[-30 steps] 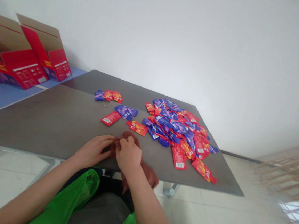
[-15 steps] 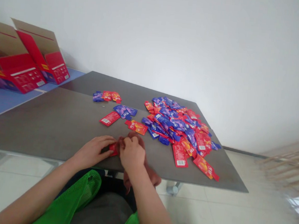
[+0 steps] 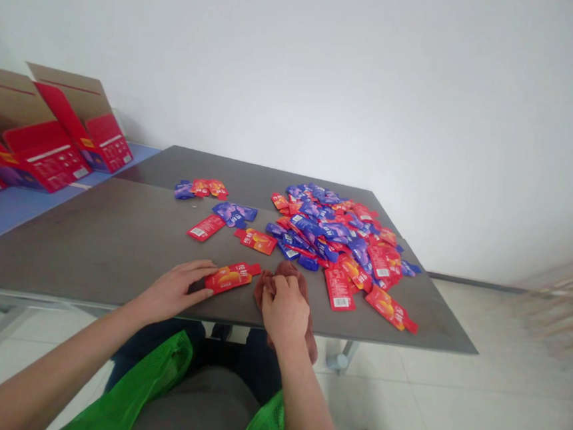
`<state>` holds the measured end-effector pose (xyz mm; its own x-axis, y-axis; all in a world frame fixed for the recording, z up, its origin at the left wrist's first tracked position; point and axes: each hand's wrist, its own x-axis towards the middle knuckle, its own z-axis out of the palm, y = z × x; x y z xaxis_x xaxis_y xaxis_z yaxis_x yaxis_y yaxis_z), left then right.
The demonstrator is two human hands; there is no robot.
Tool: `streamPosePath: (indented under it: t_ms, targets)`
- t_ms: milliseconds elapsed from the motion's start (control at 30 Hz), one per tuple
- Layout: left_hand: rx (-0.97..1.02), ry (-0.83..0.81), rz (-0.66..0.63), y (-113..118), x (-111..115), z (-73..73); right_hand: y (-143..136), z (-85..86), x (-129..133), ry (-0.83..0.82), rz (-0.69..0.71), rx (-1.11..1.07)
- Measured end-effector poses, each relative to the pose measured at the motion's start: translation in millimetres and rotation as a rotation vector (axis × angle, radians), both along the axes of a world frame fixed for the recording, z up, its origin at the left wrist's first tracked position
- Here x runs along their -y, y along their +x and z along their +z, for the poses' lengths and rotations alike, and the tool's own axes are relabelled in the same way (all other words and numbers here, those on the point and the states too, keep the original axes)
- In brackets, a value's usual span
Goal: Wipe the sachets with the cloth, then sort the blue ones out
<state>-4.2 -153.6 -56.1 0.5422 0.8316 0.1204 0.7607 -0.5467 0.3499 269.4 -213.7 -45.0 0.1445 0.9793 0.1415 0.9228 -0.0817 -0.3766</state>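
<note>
Near the front edge of the dark table (image 3: 113, 247), my left hand (image 3: 177, 290) has its fingers and thumb closed on the left end of a red and orange pouch (image 3: 231, 277). That pouch lies flat, its narrow spout end pointing right. Bunched under my right hand (image 3: 285, 308) is a brown cloth (image 3: 301, 280), gripped by its fingers just right of the pouch and not touching it; part hangs over the edge. Beyond my hands lie a red pouch (image 3: 206, 227), an orange pouch (image 3: 258, 240) and purple pouches (image 3: 235, 214).
A large pile of red and purple pouches (image 3: 335, 229) covers the table's right half. A small group of pouches (image 3: 210, 187) lies farther back. Open red cartons (image 3: 53, 154) stand on a blue surface (image 3: 94, 178) at the left. A white wall rises behind.
My right hand has moved right with the cloth, off the pouch, which now shows its orange front. My left hand stays at the pouch's left end. The view has shifted slightly.
</note>
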Motion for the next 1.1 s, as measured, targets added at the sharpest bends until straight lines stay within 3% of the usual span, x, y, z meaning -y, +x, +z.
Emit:
streamPosePath:
  t_ms: [133,233,433,600,800,933,1100]
  targets:
    - [-0.079,-0.026,-0.134,-0.9,12.3,10.3,0.9,2.1,-3.3,-0.007,0.003,-0.015]
    - [-0.122,-0.099,-0.191,2.3,5.5,25.5,0.4,4.3,-2.8,-0.028,0.005,-0.014]
    - [-0.2,-0.133,-0.208,35.4,-6.3,52.6,-7.7,7.3,-1.4,-0.016,0.04,0.014]
    - [-0.226,-0.093,-0.208,55.4,0.7,52.4,-16.1,10.0,-0.2,-0.035,0.077,0.038]
    - [-0.163,-0.097,-0.242,54.6,0.2,48.5,-15.0,10.1,0.3,-0.022,0.089,0.016]
    - [-0.18,-0.166,-0.271,49.7,-14.4,57.3,-14.0,8.3,1.0,-0.022,0.092,-0.006]
    - [-0.115,-0.325,-0.321,39.6,-49.1,71.0,-13.4,5.5,2.2,0.001,0.095,-0.007]
